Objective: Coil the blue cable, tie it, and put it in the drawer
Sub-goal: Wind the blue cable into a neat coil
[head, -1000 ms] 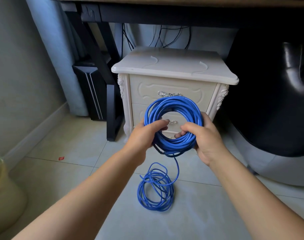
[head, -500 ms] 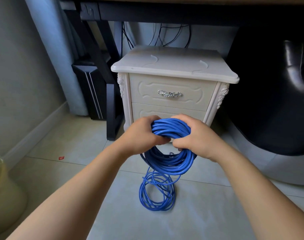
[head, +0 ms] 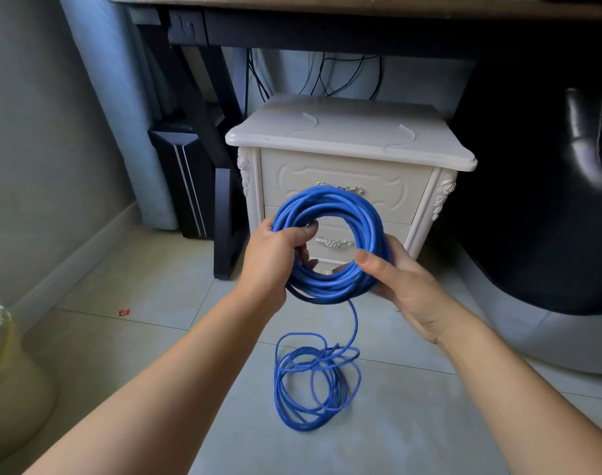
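Left hand (head: 274,257): grips the coil's left side, thumb across the front strands, fingers curled through the ring.
Right hand (head: 400,284): holds the lower right of the coil, thumb on top, fingers wrapped behind.
Cable (head: 330,241): blue coil held upright before the nightstand (head: 351,138); one strand drops to loose loops on the floor (head: 138,337).
Drawer (head: 395,190): closed, behind the coil.
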Demonstrator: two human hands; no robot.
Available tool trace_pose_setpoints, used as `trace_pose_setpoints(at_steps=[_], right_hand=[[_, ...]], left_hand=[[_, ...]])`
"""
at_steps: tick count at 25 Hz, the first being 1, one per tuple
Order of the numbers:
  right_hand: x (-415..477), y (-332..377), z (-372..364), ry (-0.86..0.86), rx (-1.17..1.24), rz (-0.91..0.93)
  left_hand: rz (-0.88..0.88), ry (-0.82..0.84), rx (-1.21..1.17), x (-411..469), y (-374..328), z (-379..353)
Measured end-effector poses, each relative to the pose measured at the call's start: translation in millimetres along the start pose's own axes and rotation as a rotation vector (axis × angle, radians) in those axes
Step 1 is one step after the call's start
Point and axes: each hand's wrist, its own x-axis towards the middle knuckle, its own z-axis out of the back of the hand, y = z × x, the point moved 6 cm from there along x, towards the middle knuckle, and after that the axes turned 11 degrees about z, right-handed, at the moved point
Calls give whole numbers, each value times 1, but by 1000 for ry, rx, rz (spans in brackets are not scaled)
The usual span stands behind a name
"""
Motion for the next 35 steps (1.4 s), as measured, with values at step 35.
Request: trace_pose_setpoints(at_steps=[35], right_hand=[[1,3,-6,149,92,-20]], left_hand=[[-67,-23,65,-7,-3,1]])
